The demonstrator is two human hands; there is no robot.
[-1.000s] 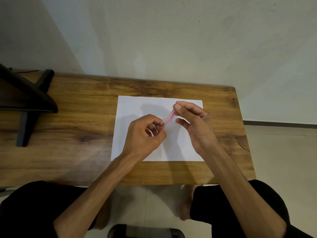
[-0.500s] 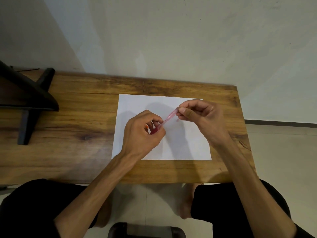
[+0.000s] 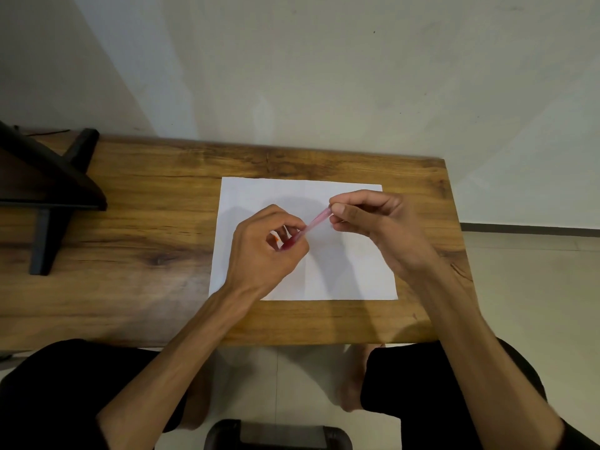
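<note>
A thin pink, see-through pen (image 3: 314, 223) slants above a white sheet of paper (image 3: 344, 271) on the wooden table (image 3: 146, 248). My left hand (image 3: 264, 251) grips the pen's lower, red end with curled fingers. My right hand (image 3: 376, 222) pinches the upper end between thumb and fingertips. A small orange bit shows inside my left fist; I cannot tell what it is. Both hands hover over the middle of the sheet.
A black stand (image 3: 48, 190) with a slanted top occupies the table's left end. The table's right edge (image 3: 454, 222) lies close to my right wrist, and a pale wall rises right behind the table. My knees and a dark stool (image 3: 276, 436) sit below the front edge.
My right hand has shifted right and turned, now pinching the pen's tip from the side. The pen lies flatter. My left hand has barely moved.
</note>
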